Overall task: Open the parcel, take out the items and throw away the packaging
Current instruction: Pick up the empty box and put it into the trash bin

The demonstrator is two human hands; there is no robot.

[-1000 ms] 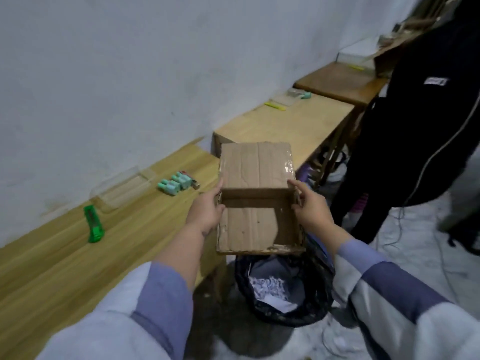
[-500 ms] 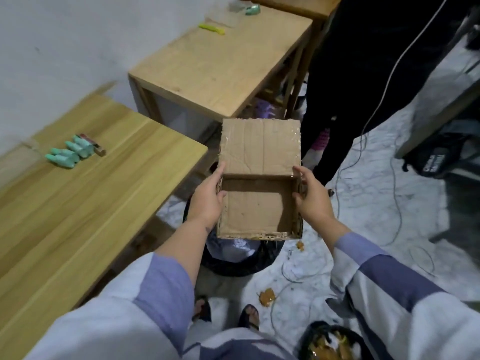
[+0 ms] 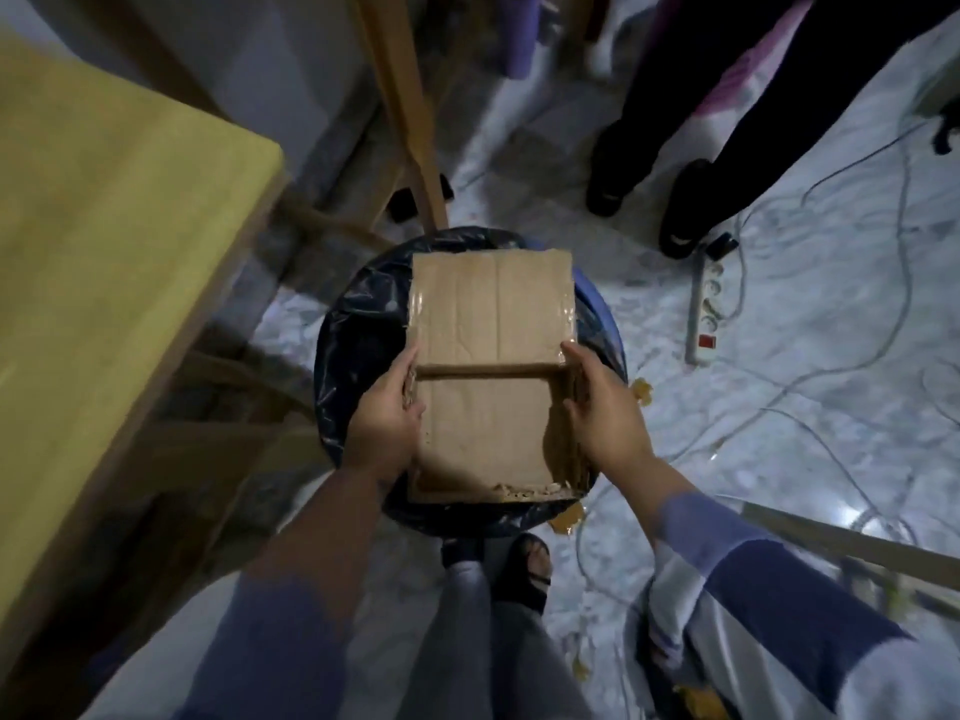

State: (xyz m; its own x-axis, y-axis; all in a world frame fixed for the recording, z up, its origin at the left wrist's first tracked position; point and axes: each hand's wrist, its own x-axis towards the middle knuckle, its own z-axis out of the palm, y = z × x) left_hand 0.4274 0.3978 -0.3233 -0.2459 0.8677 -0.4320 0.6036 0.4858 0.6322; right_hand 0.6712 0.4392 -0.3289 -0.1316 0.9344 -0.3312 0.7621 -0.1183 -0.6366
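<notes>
An open brown cardboard box (image 3: 485, 439) with its lid flap (image 3: 491, 309) folded away from me hangs directly over a round bin lined with a black bag (image 3: 358, 330). The inside of the box looks empty. My left hand (image 3: 387, 415) grips the box's left wall, thumb inside. On the opposite wall, my right hand (image 3: 605, 410) holds on with fingers curled over the edge. The box hides most of the bin's opening.
A wooden table (image 3: 104, 262) stands at the left, its legs (image 3: 410, 122) behind the bin. Another person's dark legs and shoes (image 3: 680, 210) stand at the upper right. A white power strip (image 3: 706, 309) and cables lie on the marble floor. My own feet (image 3: 522, 569) are below the bin.
My view has tipped down from the tables to the floor. The box, still held in both hands, has moved from beside the table to directly over the bin.
</notes>
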